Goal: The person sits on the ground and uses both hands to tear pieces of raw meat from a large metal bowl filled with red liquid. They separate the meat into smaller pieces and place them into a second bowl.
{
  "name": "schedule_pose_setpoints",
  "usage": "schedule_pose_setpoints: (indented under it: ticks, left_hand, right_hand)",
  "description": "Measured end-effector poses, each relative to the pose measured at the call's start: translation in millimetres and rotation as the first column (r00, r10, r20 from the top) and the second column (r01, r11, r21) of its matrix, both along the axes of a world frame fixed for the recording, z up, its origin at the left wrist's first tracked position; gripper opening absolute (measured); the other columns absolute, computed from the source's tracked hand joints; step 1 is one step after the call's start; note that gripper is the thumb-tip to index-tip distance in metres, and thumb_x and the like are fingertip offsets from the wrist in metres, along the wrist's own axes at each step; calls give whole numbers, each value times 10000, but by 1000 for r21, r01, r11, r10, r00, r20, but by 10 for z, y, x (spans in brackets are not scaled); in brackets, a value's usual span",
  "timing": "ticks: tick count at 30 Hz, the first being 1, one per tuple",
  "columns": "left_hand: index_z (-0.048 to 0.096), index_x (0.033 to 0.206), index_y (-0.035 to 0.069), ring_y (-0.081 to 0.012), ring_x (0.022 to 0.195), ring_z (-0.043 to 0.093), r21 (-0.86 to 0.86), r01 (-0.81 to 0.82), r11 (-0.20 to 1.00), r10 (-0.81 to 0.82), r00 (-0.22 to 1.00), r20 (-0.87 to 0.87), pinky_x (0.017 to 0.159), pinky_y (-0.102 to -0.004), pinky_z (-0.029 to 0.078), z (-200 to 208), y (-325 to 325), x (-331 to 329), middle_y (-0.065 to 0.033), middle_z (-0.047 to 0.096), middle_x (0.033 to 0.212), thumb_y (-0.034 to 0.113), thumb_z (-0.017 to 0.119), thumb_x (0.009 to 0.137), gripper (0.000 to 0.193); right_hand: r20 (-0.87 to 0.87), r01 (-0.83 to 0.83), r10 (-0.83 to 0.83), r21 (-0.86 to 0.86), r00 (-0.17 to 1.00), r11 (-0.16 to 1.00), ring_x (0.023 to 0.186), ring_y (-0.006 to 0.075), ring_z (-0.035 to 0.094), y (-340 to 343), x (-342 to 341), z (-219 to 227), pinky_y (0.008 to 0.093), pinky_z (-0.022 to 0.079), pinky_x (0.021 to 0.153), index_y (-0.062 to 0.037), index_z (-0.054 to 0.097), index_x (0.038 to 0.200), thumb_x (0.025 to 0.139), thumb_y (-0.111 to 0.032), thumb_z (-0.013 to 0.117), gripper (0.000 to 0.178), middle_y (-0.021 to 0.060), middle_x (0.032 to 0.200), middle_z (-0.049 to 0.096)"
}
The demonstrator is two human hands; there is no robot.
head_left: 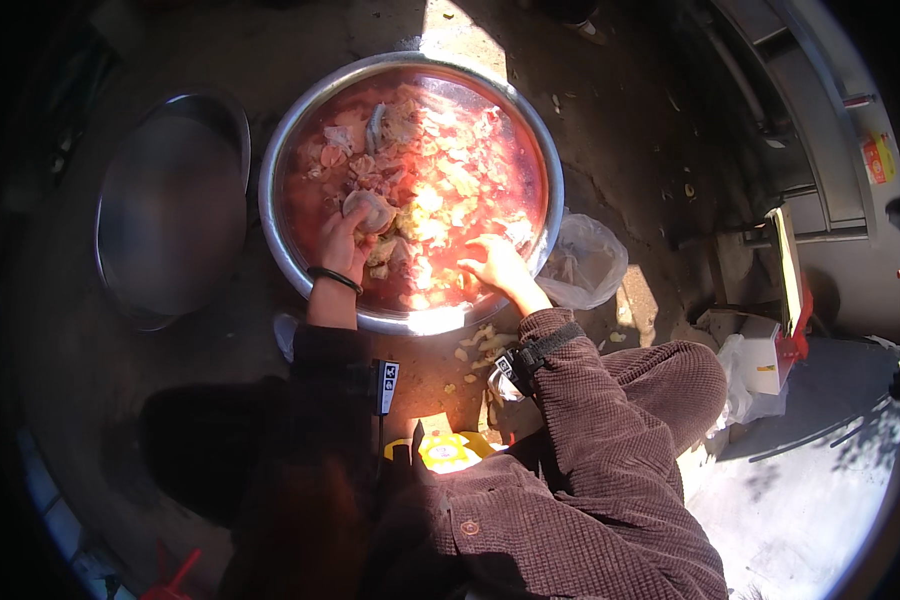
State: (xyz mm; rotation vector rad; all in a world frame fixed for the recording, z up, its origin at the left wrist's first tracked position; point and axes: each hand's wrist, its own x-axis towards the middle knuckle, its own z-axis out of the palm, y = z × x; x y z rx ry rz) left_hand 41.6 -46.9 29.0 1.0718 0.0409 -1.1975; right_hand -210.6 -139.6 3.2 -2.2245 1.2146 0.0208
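Note:
A large round metal basin [276, 250] holds reddish water and many pieces of raw meat or offal [410, 140], pale pink to yellowish. At its near left side, my left hand [344, 246] is closed on a rounded, pale pink piece of offal [371, 211], lifted at the surface. Yellowish bits lie just beside those fingers. My right hand [498, 268] is over the near right part of the basin, fingers apart, with nothing seen in it. Bright sun falls across the basin's right half and washes out detail there.
To the left stands an oval metal tub [170, 210]. A clear plastic bag [582, 262] sits against the basin's right side. Yellowish scraps [485, 345] litter the ground by the near rim. At the far right are a metal cabinet [838, 180] and a white box [760, 355].

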Motion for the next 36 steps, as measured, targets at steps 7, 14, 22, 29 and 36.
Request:
schedule_pose_setpoints:
  ticks: [7, 14, 22, 29, 36]
  left_hand:
    - [385, 1394, 116, -199, 1167, 510, 146, -541, 828, 534, 841, 88, 860, -317, 379, 639, 483, 1500, -78, 369, 1441, 384, 730, 803, 734]
    - [560, 1223, 87, -164, 1067, 563, 110, -360, 927, 302, 886, 353, 801, -289, 420, 118, 256, 592, -23, 592, 1167, 253, 655, 885, 389]
    - [630, 1092, 56, -148, 817, 614, 232, -52, 971, -67, 877, 476, 685, -250, 461, -375, 271, 6, -43, 662, 975, 268, 659, 898, 289]
    - [651, 1090, 73, -315, 1190, 472, 581, 171, 795, -606, 216, 766, 1031, -412, 367, -431, 343, -204, -122, 633, 1153, 409, 680, 808, 440]
    - [580, 1151, -29, -181, 1043, 617, 264, 285, 921, -385, 573, 723, 902, -300, 491, -387, 116, -333, -112, 643, 1112, 155, 659, 903, 318]
  right_hand:
    - [43, 42, -38, -90, 998, 995, 1034, 340, 584, 167, 117, -89, 419, 485, 908, -103, 661, 1081, 771, -347, 730, 401, 153, 1088, 630]
    - [160, 7, 58, -375, 985, 927, 926, 344, 598, 175, 771, 30, 448, 512, 784, -85, 673, 942, 751, -240, 692, 247, 149, 952, 623]
    - [-101, -74, 21, -565, 995, 822, 993, 351, 555, 194, 1144, -407, 456, 468, 805, -126, 560, 1206, 707, -256, 759, 553, 165, 1126, 544]
    - [42, 11, 8, -422, 999, 906, 867, 334, 612, 14, 717, -331, 438, 489, 722, -87, 588, 1094, 737, -99, 620, 359, 145, 932, 619]
    - [496, 110, -668, 752, 555, 650, 818, 189, 661, -174, 476, 78, 297, 553, 684, 32, 605, 1091, 845, 14, 578, 248, 118, 955, 671]
